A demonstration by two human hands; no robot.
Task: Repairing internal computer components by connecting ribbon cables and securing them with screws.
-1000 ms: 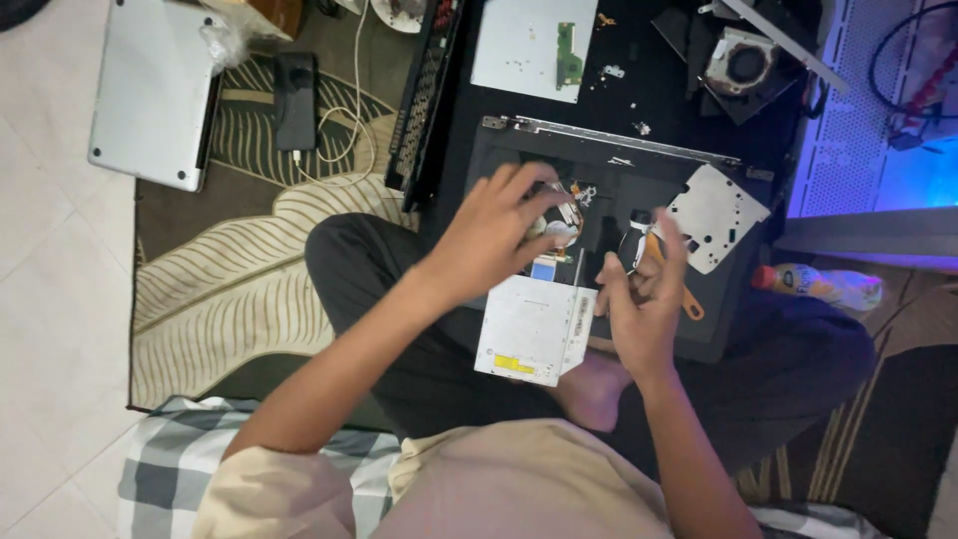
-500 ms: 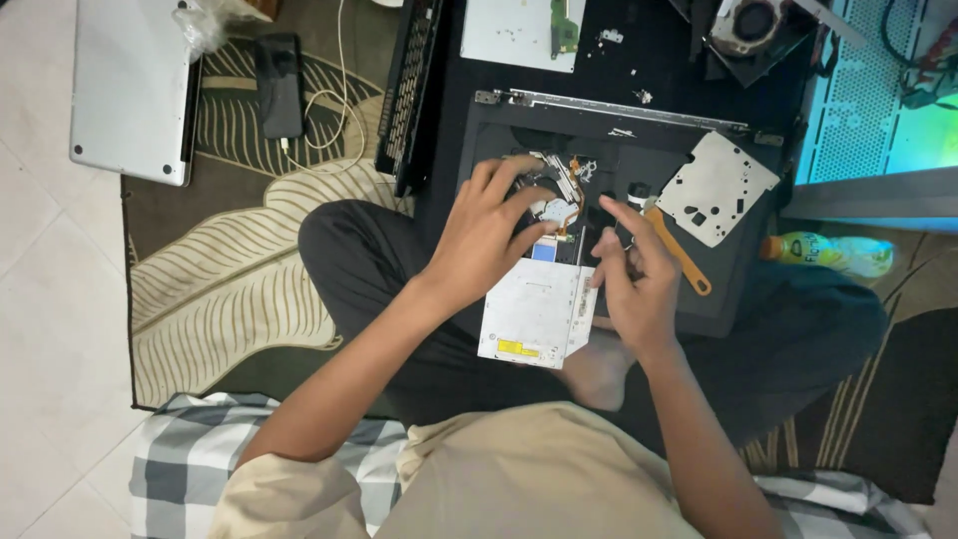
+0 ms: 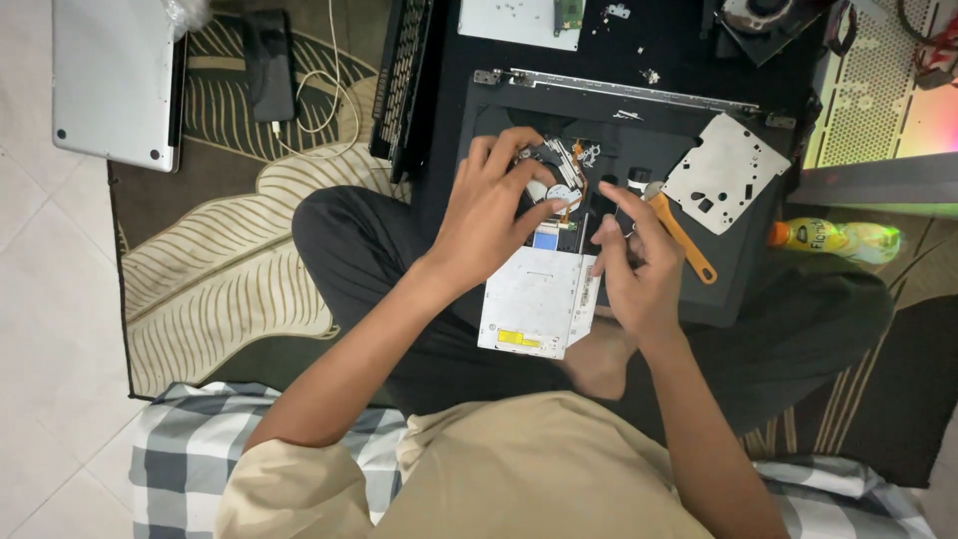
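Optical drive (image 3: 537,304) lies in the person's lap, silver metal case with a yellow label at its near corner, front end open and mechanism exposed. Near of the drive: checked cloth (image 3: 190,449) on the floor. Left hand (image 3: 494,205) sits spread over the drive's exposed far end, fingertips pressing on the mechanism, not clenched. Right hand (image 3: 634,269), just right of the drive, is closed around an orange-handled screwdriver (image 3: 684,235); tip is hidden behind the fingers. Under and beyond the drive: black laptop base (image 3: 639,130), opened. On it, right of the drive, a loose perforated metal plate (image 3: 723,175). Further right of the drive, a yellow bottle (image 3: 828,238) on its side. Far left of the drive: leaf-pattern rug (image 3: 220,289), black keyboard (image 3: 399,75), silver laptop (image 3: 115,75).
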